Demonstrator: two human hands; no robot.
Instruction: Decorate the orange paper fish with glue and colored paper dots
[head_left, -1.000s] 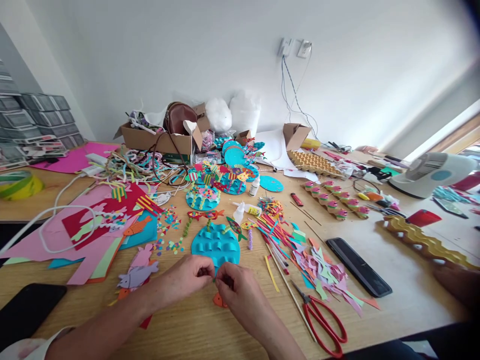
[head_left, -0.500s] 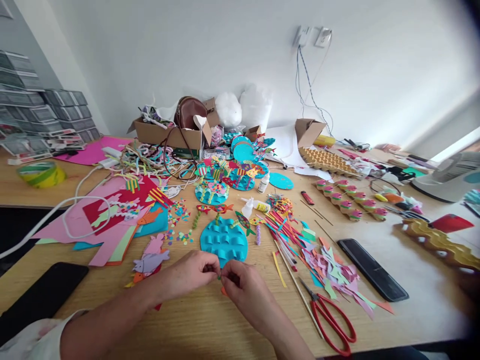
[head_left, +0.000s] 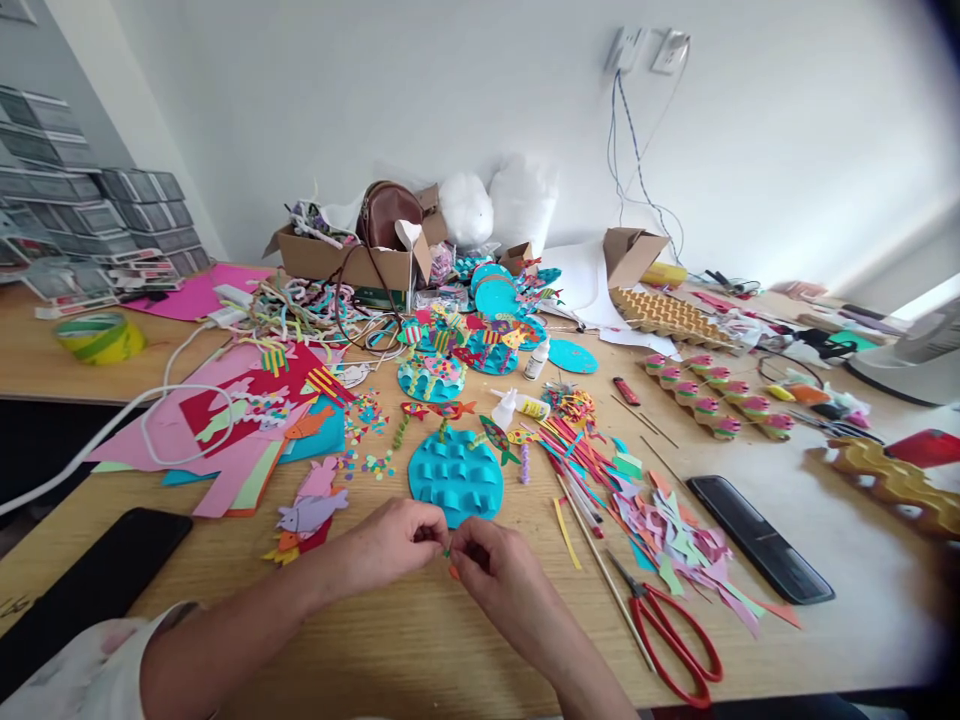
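Bottles (head_left: 534, 407): behind the blue disc (head_left: 456, 482)
Paper fish (head_left: 311, 510): left of the disc
Scissors (head_left: 640, 592): right of the disc, nearer the person
Left hand (head_left: 409, 535), right hand (head_left: 499, 562): fingertips nearly meeting before the disc, pinching a green bit (head_left: 448, 553)

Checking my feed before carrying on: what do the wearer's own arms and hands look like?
The left hand and right hand are ungloved, with no rings or watch visible. A white sleeve with faint pinkish patches covers part of the left arm, ending well short of the wrist; no sleeve shows on the right arm.
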